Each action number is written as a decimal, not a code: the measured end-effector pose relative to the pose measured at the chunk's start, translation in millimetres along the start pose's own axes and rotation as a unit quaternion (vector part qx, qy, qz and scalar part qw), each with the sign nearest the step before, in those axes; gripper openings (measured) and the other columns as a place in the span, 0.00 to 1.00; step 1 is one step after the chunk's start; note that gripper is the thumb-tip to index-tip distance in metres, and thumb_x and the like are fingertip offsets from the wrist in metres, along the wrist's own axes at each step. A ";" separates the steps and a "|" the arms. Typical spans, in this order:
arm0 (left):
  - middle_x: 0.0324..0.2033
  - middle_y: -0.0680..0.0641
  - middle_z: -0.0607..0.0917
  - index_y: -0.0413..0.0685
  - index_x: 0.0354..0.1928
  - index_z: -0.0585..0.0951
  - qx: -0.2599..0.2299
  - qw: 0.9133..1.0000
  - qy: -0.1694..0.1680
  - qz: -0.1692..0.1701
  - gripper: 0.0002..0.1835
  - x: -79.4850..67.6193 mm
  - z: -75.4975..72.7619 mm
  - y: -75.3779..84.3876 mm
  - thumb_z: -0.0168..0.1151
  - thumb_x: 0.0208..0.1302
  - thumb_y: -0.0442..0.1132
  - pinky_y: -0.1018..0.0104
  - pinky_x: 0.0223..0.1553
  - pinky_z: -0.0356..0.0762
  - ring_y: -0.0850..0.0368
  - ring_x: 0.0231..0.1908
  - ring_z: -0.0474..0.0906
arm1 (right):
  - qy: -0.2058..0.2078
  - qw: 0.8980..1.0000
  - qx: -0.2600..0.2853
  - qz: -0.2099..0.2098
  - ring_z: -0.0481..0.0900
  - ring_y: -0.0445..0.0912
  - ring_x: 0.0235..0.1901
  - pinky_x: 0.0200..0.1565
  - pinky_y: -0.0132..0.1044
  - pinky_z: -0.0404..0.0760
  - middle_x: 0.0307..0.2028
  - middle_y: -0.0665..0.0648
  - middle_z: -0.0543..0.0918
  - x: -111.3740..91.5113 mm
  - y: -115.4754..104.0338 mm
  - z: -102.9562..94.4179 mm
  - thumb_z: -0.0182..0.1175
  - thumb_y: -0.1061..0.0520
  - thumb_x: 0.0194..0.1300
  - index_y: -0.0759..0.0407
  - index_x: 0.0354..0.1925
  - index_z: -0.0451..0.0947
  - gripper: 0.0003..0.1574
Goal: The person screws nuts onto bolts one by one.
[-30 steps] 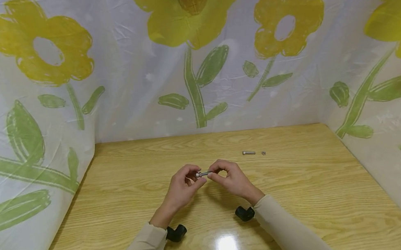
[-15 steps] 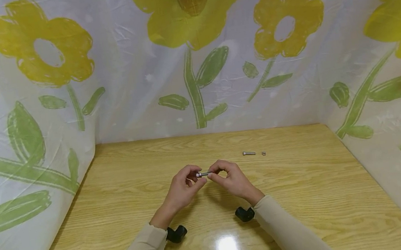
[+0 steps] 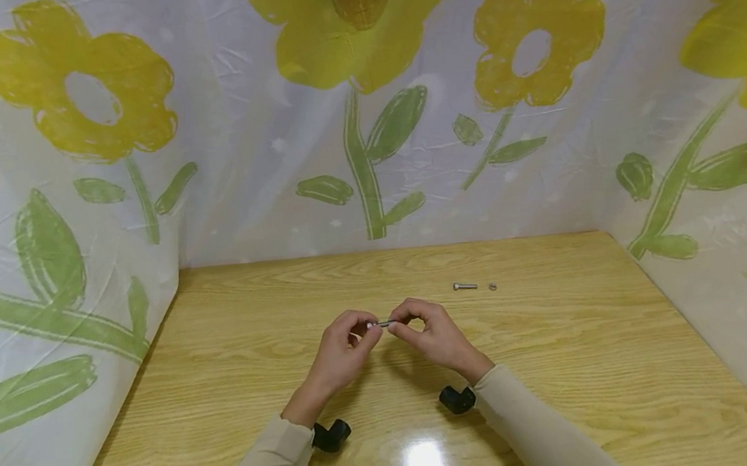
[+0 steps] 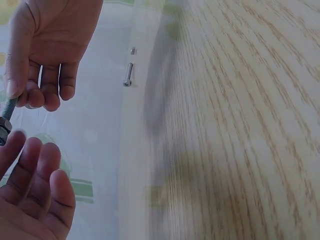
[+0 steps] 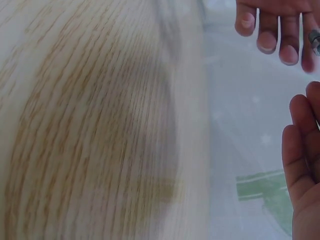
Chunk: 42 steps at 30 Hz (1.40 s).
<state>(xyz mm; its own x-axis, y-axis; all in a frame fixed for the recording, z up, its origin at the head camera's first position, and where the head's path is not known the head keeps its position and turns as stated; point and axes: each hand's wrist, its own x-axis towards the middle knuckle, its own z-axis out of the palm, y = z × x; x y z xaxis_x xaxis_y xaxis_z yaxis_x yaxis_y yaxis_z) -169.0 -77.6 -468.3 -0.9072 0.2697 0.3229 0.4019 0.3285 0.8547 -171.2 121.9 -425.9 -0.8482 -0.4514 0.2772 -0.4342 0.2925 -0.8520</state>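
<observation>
A metal bolt lies level between my two hands, above the table. Finger and thumb of my right hand pinch its threaded end. A hex nut sits on the thread close to the bolt's head. My left hand closes its thumb and forefinger over the nut end, partly hiding it in the head view. In the left wrist view the left thumb is out of frame, and the other left fingers are loosely bent. The right wrist view catches just the bolt's nut end at its right edge.
A second bolt and a loose nut lie on the wooden table, beyond the right hand. Flower-printed cloth hangs behind and along both sides. Black wrist pieces stick out under the sleeves.
My left thumb and forefinger have drawn together over the bolt's nut end, from slightly apart before. The right hand keeps its pinch in nearly the same place.
</observation>
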 end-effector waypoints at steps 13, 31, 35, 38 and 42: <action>0.37 0.56 0.78 0.50 0.40 0.80 0.015 1.000 0.004 0.001 0.07 0.6 -0.6 3.4 0.56 0.70 0.43 0.65 0.35 0.72 0.60 0.35 0.73 | 0.001 1.000 0.006 -0.007 0.78 0.43 0.40 0.44 0.41 0.77 0.39 0.58 0.81 0.3 1.7 -0.7 0.59 0.63 0.67 0.64 0.38 0.80 0.04; 0.36 0.55 0.77 0.52 0.41 0.78 0.012 1.000 -0.005 0.006 0.02 2.3 0.7 2.3 0.58 0.69 0.39 0.66 0.34 0.73 0.59 0.36 0.73 | 0.005 1.000 -0.001 -0.004 0.78 0.44 0.39 0.41 0.40 0.78 0.38 0.56 0.82 -1.1 1.4 -3.1 0.59 0.62 0.67 0.63 0.39 0.80 0.05; 0.36 0.55 0.78 0.50 0.42 0.78 0.011 1.000 -0.005 0.001 0.05 2.1 0.2 2.8 0.60 0.67 0.40 0.66 0.33 0.73 0.60 0.35 0.74 | 0.007 1.000 0.001 -0.006 0.78 0.45 0.39 0.41 0.40 0.77 0.38 0.57 0.82 -1.5 2.3 -2.8 0.59 0.63 0.67 0.65 0.39 0.80 0.06; 0.36 0.55 0.79 0.49 0.45 0.77 0.020 1.000 0.005 0.017 0.10 2.2 -1.2 2.6 0.64 0.64 0.40 0.66 0.32 0.74 0.60 0.34 0.75 | 0.009 1.000 -0.003 -0.006 0.77 0.44 0.38 0.40 0.39 0.77 0.38 0.57 0.82 -1.4 1.1 -3.1 0.59 0.63 0.67 0.65 0.39 0.80 0.06; 0.36 0.54 0.79 0.48 0.45 0.78 0.048 0.997 0.019 0.061 0.12 2.8 -3.1 2.0 0.67 0.60 0.36 0.64 0.32 0.74 0.59 0.34 0.76 | 0.008 1.000 -0.009 -0.003 0.77 0.43 0.38 0.40 0.39 0.77 0.38 0.57 0.82 -0.3 2.6 -3.3 0.59 0.63 0.67 0.65 0.39 0.80 0.06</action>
<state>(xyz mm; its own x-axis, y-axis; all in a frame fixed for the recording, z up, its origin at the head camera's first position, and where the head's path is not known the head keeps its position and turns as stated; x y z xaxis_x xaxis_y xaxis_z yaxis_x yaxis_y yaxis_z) -171.1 -79.0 -464.4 -0.8546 0.2789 0.4380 0.5171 0.3807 0.7666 -173.1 125.6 -426.7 -0.8504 -0.4397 0.2887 -0.4440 0.3056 -0.8423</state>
